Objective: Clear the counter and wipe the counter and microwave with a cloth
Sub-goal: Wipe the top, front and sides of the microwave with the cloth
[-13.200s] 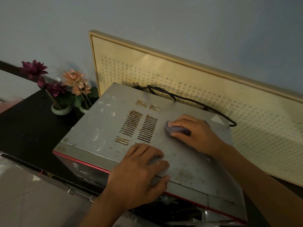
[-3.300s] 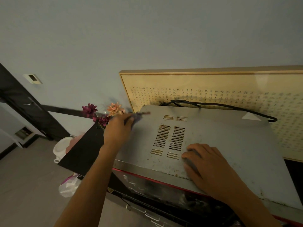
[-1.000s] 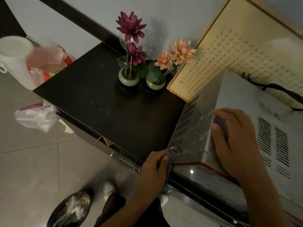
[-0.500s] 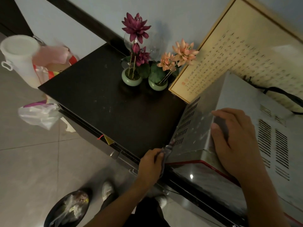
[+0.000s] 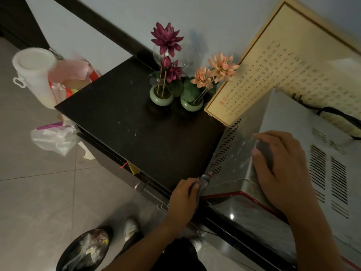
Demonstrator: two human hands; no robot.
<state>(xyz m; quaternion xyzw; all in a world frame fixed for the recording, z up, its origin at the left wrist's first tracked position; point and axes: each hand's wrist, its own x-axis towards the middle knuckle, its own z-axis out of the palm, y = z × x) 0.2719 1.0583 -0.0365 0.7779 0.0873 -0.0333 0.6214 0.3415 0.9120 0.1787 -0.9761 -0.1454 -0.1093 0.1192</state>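
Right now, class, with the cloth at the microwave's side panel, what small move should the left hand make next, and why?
Probably slide the cloth back along the vented side panel of the microwave. The left hand pinches it at the panel's lower front corner, pale smudges show higher up the panel, and the right hand braces the top.

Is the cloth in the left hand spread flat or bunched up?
Bunched: the left hand grips the cloth crumpled against the microwave's side.
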